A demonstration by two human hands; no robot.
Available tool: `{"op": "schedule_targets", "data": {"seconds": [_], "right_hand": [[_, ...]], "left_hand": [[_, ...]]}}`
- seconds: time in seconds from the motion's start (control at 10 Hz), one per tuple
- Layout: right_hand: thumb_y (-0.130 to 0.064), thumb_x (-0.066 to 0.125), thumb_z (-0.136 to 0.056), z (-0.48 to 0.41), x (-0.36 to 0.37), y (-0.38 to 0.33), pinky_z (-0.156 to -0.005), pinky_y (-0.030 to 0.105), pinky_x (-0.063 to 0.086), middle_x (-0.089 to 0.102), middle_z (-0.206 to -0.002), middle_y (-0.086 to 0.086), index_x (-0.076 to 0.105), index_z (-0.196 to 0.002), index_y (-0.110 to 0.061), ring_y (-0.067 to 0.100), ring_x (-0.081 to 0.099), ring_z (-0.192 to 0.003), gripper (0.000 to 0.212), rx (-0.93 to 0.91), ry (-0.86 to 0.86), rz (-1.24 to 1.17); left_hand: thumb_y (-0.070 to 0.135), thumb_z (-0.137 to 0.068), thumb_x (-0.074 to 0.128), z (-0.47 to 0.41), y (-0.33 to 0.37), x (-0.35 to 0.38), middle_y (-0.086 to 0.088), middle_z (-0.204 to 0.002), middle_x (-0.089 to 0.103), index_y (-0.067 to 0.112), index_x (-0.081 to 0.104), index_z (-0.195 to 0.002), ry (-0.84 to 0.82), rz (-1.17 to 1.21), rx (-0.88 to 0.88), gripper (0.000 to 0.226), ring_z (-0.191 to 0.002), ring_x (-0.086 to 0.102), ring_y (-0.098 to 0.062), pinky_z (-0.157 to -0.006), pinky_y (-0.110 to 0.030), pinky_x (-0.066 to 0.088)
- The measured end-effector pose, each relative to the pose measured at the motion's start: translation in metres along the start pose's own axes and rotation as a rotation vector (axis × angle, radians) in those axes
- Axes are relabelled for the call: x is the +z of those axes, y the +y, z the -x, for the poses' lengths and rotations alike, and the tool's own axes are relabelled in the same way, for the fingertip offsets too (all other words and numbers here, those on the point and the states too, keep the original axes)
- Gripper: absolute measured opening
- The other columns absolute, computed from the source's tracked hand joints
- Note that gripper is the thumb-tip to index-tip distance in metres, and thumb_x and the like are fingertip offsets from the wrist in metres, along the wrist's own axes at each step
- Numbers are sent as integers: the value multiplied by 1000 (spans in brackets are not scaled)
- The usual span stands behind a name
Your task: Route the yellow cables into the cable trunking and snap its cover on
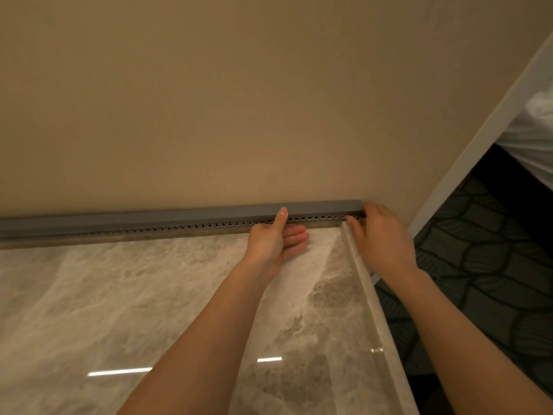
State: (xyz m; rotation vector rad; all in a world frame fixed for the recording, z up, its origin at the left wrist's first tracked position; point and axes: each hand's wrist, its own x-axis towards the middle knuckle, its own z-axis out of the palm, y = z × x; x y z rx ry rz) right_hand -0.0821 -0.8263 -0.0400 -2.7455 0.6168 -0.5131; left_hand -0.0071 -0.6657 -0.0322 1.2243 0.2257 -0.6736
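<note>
Pressing the cover [179,217] onto the cable trunking [314,218] at the wall's [269,115] foot: left hand [275,241] loose-fingered, thumb on the cover; right hand [383,235] curled round the trunking's end, where yellow cable [362,220] peeks out. Next, probably, firm presses leftward.

Both my bare forearms reach forward, side by side. My left hand [273,239] is relaxed, thumb raised straight, fingers stretched loosely rightward. My right hand [381,235] lies back upward, fingers curled down, tips hidden.
</note>
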Motion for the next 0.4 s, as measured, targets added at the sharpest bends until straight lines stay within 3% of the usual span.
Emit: {"op": "schedule_targets", "data": {"seconds": [0.1,0.2,0.4], "right_hand": [[-32,43,-95,0,-4,-1,-74,39,49,60,-104,16,55,-110,-5,31,57,-92,33,9,-97,-6],[-33,44,-95,5,-9,-5,-73,38,50,61,-104,17,51,-117,-6,31,58,-90,35,79,-239,-36],[-34,48,-94,25,-30,-23,-66,30,42,61,-96,9,50,-123,-12,19,51,-75,37,164,-297,-217]], "left_hand": [[36,-96,44,3,3,1,-12,-84,66,-3,53,-102,-18,-92,-65,41,-69,65,-22,-52,-29,57],[48,-96,34,13,13,-6,-12,-88,67,1,55,-100,-96,-296,-175,52,-70,66,-25,-58,-33,57],[58,-93,27,46,35,-36,-11,-95,69,2,60,-105,-200,-596,-138,66,-76,65,-25,-72,-37,54]]}}
